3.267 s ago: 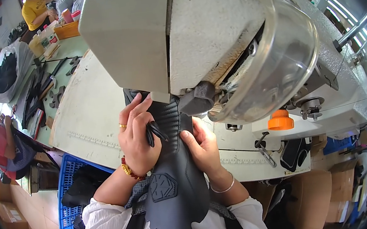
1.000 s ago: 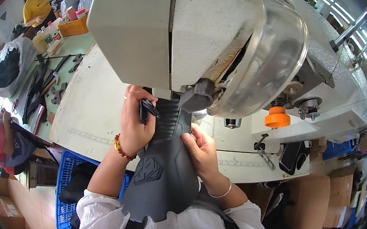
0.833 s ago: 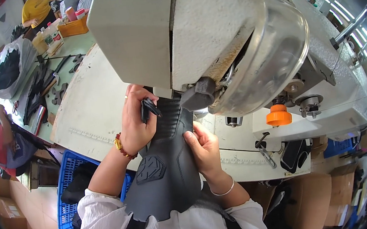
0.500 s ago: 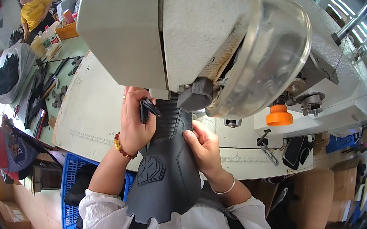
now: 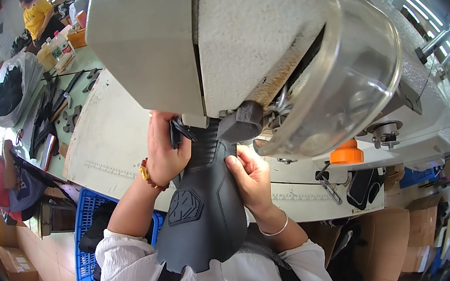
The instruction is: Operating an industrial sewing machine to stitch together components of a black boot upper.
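A black leather boot upper (image 5: 212, 215), with a ribbed band, a stitched seam and a raised emblem, extends from under the sewing machine's head toward my chest. My left hand (image 5: 167, 153) grips its far left side near the ribbing. Small black scissors (image 5: 180, 131) are tucked in that hand's fingers; their blades do not show clearly. On the right edge of the upper, my right hand (image 5: 250, 174) is closed, thumb on top and fingers curled beneath. The sewing machine (image 5: 149, 48) hides the needle area and the upper's far end.
A clear plastic guard (image 5: 352, 74) and an orange knob (image 5: 347, 153) are on the machine's right. A metal clamp (image 5: 328, 188) lies on the table (image 5: 105, 127). At left stand a blue crate (image 5: 85, 259), tools and a bag. Two other people are at far left.
The machine's head and guard look larger and shifted outward in view. The orange knob sits slightly lower. Both hands keep their grip on the boot upper, almost unmoved. The person in yellow has turned.
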Available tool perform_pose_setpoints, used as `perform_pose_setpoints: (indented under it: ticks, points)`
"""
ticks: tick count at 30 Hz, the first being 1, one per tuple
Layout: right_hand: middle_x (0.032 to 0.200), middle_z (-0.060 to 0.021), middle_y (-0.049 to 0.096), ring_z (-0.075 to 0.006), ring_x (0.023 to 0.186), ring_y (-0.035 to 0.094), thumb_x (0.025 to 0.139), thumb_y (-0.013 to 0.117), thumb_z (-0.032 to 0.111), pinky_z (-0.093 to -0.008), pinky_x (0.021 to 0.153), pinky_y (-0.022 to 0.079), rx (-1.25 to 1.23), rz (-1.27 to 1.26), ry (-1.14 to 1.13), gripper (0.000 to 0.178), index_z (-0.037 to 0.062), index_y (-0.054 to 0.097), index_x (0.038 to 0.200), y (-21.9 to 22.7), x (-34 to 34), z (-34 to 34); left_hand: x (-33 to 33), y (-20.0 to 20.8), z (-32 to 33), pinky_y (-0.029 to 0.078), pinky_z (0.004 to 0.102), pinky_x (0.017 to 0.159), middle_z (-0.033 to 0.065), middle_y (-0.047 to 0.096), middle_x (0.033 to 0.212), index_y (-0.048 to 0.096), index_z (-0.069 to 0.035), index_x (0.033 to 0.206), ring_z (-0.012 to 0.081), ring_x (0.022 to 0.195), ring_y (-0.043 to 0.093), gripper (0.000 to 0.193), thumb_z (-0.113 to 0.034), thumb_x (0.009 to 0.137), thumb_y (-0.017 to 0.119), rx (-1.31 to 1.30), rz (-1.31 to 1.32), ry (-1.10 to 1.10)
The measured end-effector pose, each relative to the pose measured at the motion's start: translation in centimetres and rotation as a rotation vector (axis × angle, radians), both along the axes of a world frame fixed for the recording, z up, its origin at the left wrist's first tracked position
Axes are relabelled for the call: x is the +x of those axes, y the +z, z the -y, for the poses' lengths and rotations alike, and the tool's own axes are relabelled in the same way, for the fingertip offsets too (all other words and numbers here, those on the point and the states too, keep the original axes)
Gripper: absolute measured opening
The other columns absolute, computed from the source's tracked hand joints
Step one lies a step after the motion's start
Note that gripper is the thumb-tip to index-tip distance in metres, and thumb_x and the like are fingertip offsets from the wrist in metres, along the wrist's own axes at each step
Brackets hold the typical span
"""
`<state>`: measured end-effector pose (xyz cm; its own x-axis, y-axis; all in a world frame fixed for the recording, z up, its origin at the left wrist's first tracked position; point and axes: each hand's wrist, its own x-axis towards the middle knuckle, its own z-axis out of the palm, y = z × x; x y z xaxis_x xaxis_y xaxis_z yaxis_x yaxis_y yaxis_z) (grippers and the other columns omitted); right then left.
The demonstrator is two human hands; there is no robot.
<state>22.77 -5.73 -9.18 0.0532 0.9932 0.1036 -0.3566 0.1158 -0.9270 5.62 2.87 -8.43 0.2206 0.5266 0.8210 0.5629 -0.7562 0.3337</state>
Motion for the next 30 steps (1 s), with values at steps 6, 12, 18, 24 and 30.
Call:
perform_pose_setpoints:
  ticks: [6,12,18,24,30]
  points:
    - [0.075,0.0058,0.052,0.001,0.063,0.039,0.093,0.055,0.006,-0.0142,0.055,0.034,0.069,0.065,-0.04,0.008,-0.0021,0.055,0.093,0.6,0.1,-0.8,-0.1,-1.1,-1.1,0.043,0.0418,0.083,0.0203,0.053,0.105,0.045,0.005,0.115,0.0395,0.093,0.053,0.048,0.006,0.069,0.057,0.071,-0.064,0.108]
    - [0.075,0.0058,0.051,0.001,0.066,0.04,0.092,0.057,0.004,-0.0138,0.057,0.034,0.033,0.047,-0.096,0.007,0.0017,0.053,0.087,-0.7,0.4,-0.9,0.7,0.5,-0.5,0.044,0.0415,0.085,0.0213,0.054,0.109,0.045,0.004,0.119,0.0392,0.096,0.054,0.05,0.004,0.071,0.059,0.087,0.006,0.08]
    - [0.08,0.0031,0.054,-0.002,0.068,0.046,0.091,0.059,0.005,-0.0164,0.06,0.039,-0.016,0.022,-0.138,0.005,0.0015,0.054,0.091,-1.6,0.3,-0.8,0.7,1.0,-1.3,0.044,0.0393,0.082,0.0188,0.055,0.104,0.05,0.003,0.111,0.0375,0.092,0.055,0.04,0.002,0.073,0.06,0.223,-0.06,0.096]
    - [0.08,0.0023,0.054,-0.004,0.07,0.048,0.088,0.062,0.007,-0.0187,0.06,0.041,-0.001,0.125,-0.129,0.007,0.0035,0.056,0.09,-0.3,0.7,-0.7,0.6,-0.2,-2.5,0.044,0.0374,0.08,0.0154,0.057,0.102,0.052,0.001,0.106,0.0326,0.091,0.056,0.035,0.0,0.073,0.063,0.156,0.054,0.053]
    - [0.077,0.0027,0.051,-0.0044,0.068,0.047,0.087,0.064,0.007,-0.0189,0.059,0.041,-0.058,0.068,-0.125,0.01,0.0056,0.054,0.085,0.4,0.4,-0.4,0.8,-0.8,-3.8,0.044,0.0369,0.081,0.0134,0.059,0.102,0.053,-0.001,0.105,0.0299,0.09,0.058,0.034,-0.002,0.073,0.066,0.191,0.182,-0.04]
